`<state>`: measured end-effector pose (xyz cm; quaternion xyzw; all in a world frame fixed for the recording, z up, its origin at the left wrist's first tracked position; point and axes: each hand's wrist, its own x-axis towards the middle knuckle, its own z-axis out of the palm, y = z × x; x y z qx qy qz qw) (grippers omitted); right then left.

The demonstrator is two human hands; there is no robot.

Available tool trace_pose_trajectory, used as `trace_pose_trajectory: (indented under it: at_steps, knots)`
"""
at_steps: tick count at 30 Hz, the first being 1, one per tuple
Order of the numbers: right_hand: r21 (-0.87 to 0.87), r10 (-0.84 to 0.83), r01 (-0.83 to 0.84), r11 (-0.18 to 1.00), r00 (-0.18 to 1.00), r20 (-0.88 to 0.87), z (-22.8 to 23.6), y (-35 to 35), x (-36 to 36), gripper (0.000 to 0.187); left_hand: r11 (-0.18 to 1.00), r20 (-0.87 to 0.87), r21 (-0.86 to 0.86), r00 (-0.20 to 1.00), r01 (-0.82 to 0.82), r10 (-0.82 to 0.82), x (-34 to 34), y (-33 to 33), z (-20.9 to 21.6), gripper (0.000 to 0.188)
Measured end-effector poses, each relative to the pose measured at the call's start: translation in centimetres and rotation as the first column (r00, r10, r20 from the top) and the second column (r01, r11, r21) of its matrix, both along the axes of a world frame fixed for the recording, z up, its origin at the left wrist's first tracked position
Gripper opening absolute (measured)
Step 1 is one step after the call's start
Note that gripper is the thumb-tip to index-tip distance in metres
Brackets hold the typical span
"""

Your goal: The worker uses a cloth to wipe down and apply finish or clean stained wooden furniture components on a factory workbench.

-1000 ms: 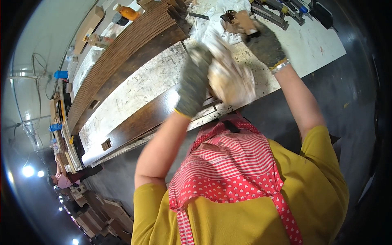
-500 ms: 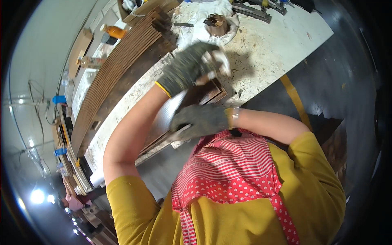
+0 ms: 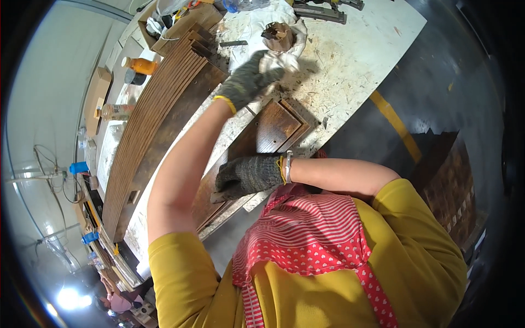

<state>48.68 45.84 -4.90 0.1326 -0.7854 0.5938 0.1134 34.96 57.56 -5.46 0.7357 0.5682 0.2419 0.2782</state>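
My left hand [image 3: 246, 85], in a dark grey knit glove with a yellow cuff, reaches over the table with a crumpled white cloth [image 3: 270, 62] between its thumb and fingers. Below it lie dark brown stained boards [image 3: 273, 127], stacked with their corners slightly offset and small holes near one end. My right hand [image 3: 249, 176], gloved alike, is curled low over the near part of these boards. A small brownish piece shows at its fingertips, too little to name. A brown cup-like container [image 3: 279, 37], dark inside, stands on a white rag [image 3: 299, 46] just beyond my left hand.
A long row of curved brown slats [image 3: 158, 104] stands to the left. Behind it are an orange bottle [image 3: 141, 65], a clear bottle [image 3: 116, 112] and a cardboard box [image 3: 188, 24]. Metal clamp-like tools [image 3: 320, 12] lie at the far edge. Dark debris dots the white table [image 3: 355, 60].
My left hand with the white cloth has moved slightly left and away from the boards, uncovering their corner. My right hand has slid left and a little down. The whole view has shifted.
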Motion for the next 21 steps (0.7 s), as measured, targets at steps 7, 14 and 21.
trace_pose_trajectory:
  at_steps: [7,14,21]
  knots:
    - [0.046,0.02,-0.01,0.999,0.976,-0.217,-1.0,0.1,-0.4,0.039,0.97,-0.423,-0.013,0.878,0.241,-0.224,5.0,-4.2,3.7,0.055]
    - [-0.008,-0.016,0.016,1.0,0.998,-0.053,0.3,0.1,0.2,0.042,0.993,-0.224,-0.107,0.974,-0.058,0.033,2.5,-3.4,5.0,0.055]
    - [-0.143,0.003,-0.016,0.99,0.996,-0.088,0.6,0.3,0.4,0.05,0.968,-0.503,-0.116,0.853,-0.223,0.136,0.2,-2.8,4.2,0.049]
